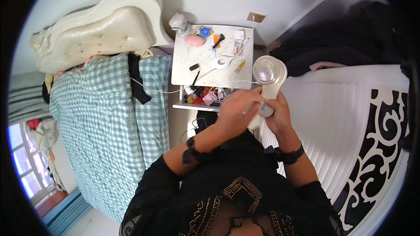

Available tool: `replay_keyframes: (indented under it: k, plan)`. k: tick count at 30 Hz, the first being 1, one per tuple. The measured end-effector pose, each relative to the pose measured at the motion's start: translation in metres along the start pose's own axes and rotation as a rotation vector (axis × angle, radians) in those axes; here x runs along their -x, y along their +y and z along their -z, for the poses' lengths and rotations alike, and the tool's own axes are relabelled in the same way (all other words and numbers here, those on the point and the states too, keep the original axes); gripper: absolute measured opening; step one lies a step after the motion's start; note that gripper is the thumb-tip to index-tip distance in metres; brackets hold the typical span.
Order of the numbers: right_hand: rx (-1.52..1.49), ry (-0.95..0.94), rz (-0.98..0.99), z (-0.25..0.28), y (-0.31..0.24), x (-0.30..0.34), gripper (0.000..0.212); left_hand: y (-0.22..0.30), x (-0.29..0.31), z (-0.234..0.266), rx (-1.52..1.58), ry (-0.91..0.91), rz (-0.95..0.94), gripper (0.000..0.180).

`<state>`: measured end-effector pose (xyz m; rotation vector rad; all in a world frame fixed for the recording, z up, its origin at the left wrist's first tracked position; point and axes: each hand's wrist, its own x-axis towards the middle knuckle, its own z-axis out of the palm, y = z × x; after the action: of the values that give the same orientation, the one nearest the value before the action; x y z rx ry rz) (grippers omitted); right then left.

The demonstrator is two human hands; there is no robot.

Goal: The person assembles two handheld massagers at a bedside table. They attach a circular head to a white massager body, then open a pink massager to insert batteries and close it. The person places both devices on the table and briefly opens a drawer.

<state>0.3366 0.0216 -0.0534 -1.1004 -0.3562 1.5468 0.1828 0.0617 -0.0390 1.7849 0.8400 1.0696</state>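
Note:
My right hand [280, 116] is wrapped round the handle of a white handheld device [272, 88]. The device has a large round head with a clear, ribbed face turned up, and its handle end points toward me. A white cord [244, 81] runs near its head over the drawer. My left hand [236, 112] is close beside the handle, slightly blurred, its fingers bent together at the device. A small pale thing shows at those fingers, too unclear to name. Dark bands circle both wrists.
A white bedside table [181, 72] stands ahead, with a pink oval case [195, 40], a black-handled item [218, 40] and a white ring-shaped thing [222, 63] on top. Its open drawer [192, 106] holds cables and small items. A checked bed [96, 126] lies left, a white ribbed panel [319, 118] right.

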Motion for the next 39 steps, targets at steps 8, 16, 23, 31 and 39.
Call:
replay_keyframes:
  k: [8, 16, 23, 31, 39]
  plan:
    - [-0.178, -0.132, -0.098, 0.008, -0.011, 0.000, 0.034, -0.013, -0.011, 0.029, -0.084, 0.024, 0.160, 0.017]
    - [-0.233, -0.186, -0.139, 0.003, -0.006, 0.003, 0.027, -0.010, -0.015, 0.027, -0.256, -0.130, 0.099, 0.015]
    - [-0.194, -0.267, -0.162, 0.002, 0.000, 0.004, 0.025, -0.012, -0.012, 0.026, -0.257, -0.153, 0.248, 0.012]
    - [0.010, -0.227, -0.125, -0.006, 0.006, 0.003, 0.027, -0.033, -0.002, 0.027, -0.133, -0.156, 0.375, 0.011]
    - [-0.254, -0.218, -0.197, -0.006, -0.002, -0.004, 0.051, -0.041, 0.000, 0.037, -0.067, -0.029, 0.398, 0.016]
